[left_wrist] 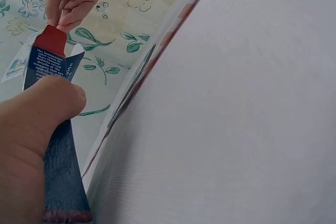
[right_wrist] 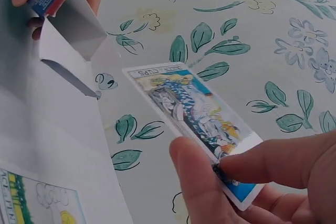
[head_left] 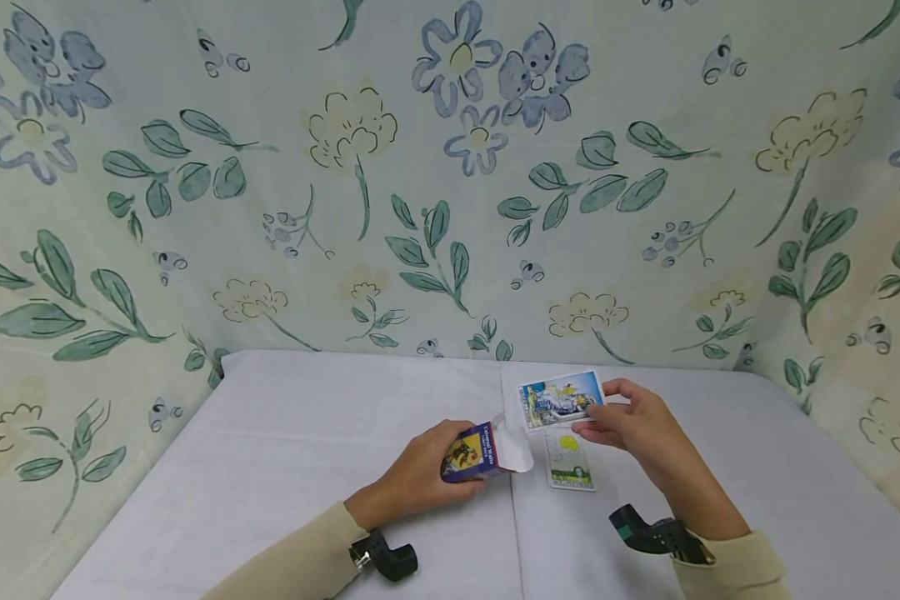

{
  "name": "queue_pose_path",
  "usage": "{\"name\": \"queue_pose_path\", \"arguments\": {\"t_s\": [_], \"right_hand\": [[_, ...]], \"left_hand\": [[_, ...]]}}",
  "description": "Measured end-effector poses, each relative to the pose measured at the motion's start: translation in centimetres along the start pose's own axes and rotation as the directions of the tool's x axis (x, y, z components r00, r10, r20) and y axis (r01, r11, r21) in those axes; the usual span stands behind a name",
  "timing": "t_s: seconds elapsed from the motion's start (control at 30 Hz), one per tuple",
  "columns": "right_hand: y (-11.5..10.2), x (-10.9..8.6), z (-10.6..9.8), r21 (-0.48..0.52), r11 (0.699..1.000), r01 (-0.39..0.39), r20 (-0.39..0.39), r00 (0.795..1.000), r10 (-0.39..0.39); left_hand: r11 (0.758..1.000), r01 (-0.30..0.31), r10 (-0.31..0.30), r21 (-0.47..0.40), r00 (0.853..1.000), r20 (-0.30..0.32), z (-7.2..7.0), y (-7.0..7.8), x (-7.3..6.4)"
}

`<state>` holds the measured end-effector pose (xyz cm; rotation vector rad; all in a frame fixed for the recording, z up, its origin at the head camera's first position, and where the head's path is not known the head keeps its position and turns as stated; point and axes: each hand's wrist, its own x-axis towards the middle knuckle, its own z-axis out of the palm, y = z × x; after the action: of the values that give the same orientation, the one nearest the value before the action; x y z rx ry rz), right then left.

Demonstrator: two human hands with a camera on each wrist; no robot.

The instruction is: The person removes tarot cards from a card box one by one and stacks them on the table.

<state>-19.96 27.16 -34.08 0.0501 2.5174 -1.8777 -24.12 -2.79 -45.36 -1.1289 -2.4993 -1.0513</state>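
My left hand point(head_left: 418, 473) grips a small blue tarot card box point(head_left: 467, 454) with a yellow picture on its front. The box lies tilted on its side, its white-lined flaps point(right_wrist: 68, 66) spread at the end toward my right hand. In the right wrist view the box's inside looks hollow near the mouth. Between thumb and fingers, my right hand point(head_left: 641, 427) pinches a tarot card point(right_wrist: 191, 114) by one end; "CUPS" is printed on its border. A second tarot card point(head_left: 572, 468), with a yellow disc over green, lies face up on the table beneath the held one.
A white cloth with a crease covers the table point(head_left: 307, 433). Floral fabric point(head_left: 450, 250) hangs behind and at both sides. Each wrist wears a black camera mount, such as the right one point(head_left: 656, 533), close above the tabletop.
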Motion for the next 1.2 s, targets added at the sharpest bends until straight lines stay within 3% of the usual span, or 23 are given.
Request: {"name": "queue_pose_path", "arguments": {"t_s": [0.17, 0.4, 0.77, 1.0, 1.2], "right_hand": [[0.4, 0.3, 0.0, -0.051, 0.998, 0.022, 0.020, 1.000, -0.021], [0.4, 0.4, 0.2, -0.191, 0.981, -0.041, -0.104, 0.994, 0.022], [1.3, 0.6, -0.2, -0.147, 0.983, -0.109, -0.108, 0.990, 0.094], [2.8, 1.2, -0.9, -0.053, 0.985, -0.166, -0.032, 0.986, 0.165], [4.1, 2.1, -0.6, -0.044, 0.980, -0.193, 0.011, 0.981, 0.194]], "left_hand": [[1.000, 0.000, 0.000, 0.003, 1.000, 0.002, 0.0, -0.1, 0.1], [1.000, -0.002, 0.002, -0.007, 1.000, 0.003, -0.1, 0.0, 0.2], [1.000, 0.003, -0.003, -0.016, 1.000, 0.009, 0.1, -0.1, 0.0], [1.000, -0.013, 0.013, -0.021, 1.000, 0.005, 0.4, -0.2, 0.2], [1.000, 0.002, -0.002, -0.018, 1.000, -0.001, 0.0, -0.1, 0.0]]}}
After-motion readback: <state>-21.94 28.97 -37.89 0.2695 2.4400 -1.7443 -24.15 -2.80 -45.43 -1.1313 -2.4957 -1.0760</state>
